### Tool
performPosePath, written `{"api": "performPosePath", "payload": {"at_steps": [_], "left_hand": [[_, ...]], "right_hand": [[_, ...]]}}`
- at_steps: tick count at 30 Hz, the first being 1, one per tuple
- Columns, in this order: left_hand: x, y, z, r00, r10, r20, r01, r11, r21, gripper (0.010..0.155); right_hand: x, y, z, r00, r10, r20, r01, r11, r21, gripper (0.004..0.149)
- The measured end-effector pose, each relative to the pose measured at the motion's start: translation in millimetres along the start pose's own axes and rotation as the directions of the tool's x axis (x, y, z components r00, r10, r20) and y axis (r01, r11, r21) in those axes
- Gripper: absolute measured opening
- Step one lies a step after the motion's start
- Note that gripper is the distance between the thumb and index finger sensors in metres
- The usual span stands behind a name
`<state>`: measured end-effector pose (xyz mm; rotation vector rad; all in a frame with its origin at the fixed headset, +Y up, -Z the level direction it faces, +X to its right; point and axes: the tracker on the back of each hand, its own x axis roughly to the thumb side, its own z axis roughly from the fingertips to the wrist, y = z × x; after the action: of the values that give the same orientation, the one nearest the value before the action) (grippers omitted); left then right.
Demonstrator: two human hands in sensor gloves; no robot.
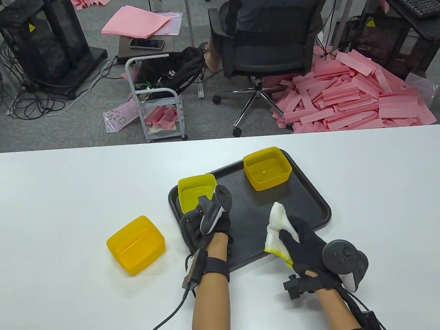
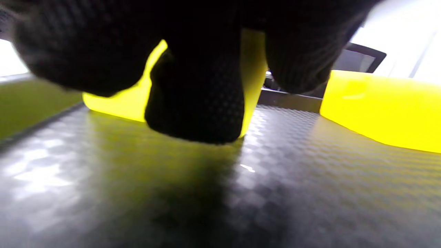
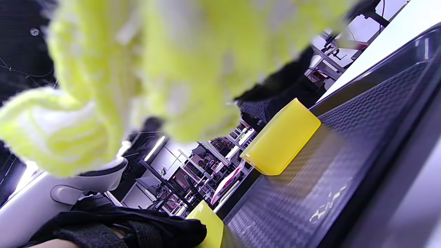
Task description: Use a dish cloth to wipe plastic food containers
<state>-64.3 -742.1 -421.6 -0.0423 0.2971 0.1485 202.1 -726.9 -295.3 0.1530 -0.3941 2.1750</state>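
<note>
Showing the right hand [image 1: 303,242] clutching the soft dish cloth [image 1: 279,224] above the tray [image 1: 312,207], left hand [image 1: 212,217] grasping a light, rigid, probably slippery container [image 1: 191,191] by its near wall.

White table [image 1: 57,190] carrying a black tray [image 1: 311,200] near its centre; one yellow container [image 1: 136,245] directly on the tabletop, just left of the tray; cable [image 1: 166,317] trailing below the tray.
</note>
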Motion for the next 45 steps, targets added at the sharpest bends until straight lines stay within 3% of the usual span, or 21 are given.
{"api": "performPosePath", "payload": {"at_steps": [1, 4, 11, 18, 24, 39, 45], "left_hand": [[-1, 1, 4, 0.998, -0.015, -0.053, 0.016, 1.000, 0.021, 0.051], [-5, 4, 11, 0.997, -0.019, -0.070, 0.022, 0.999, 0.045, 0.048], [-16, 23, 28, 0.998, 0.060, 0.025, -0.061, 0.994, 0.088, 0.040], [-31, 42, 53, 0.962, 0.186, 0.201, -0.205, 0.976, 0.075, 0.039], [-48, 54, 82, 0.906, 0.245, 0.345, -0.301, 0.947, 0.116, 0.040], [-93, 61, 125, 0.799, 0.329, 0.504, -0.453, 0.880, 0.144, 0.039], [-109, 53, 130, 0.668, 0.395, 0.631, -0.561, 0.824, 0.077, 0.038]], "right_hand": [[0, 0, 0, 1.000, 0.001, 0.001, -0.001, 1.000, 0.000, 0.054], [0, 0, 0, 1.000, 0.003, 0.005, -0.003, 1.000, 0.000, 0.054], [1, -3, 0, 1.000, 0.002, 0.014, -0.002, 1.000, -0.010, 0.054], [2, -2, 0, 0.999, 0.034, 0.027, -0.033, 0.999, -0.007, 0.054], [-1, 1, 1, 0.997, 0.074, 0.027, -0.074, 0.997, 0.004, 0.054], [3, 7, 4, 0.982, 0.177, 0.061, -0.179, 0.983, 0.028, 0.054], [4, 9, 8, 0.981, 0.185, 0.059, -0.188, 0.981, 0.045, 0.054]]}}
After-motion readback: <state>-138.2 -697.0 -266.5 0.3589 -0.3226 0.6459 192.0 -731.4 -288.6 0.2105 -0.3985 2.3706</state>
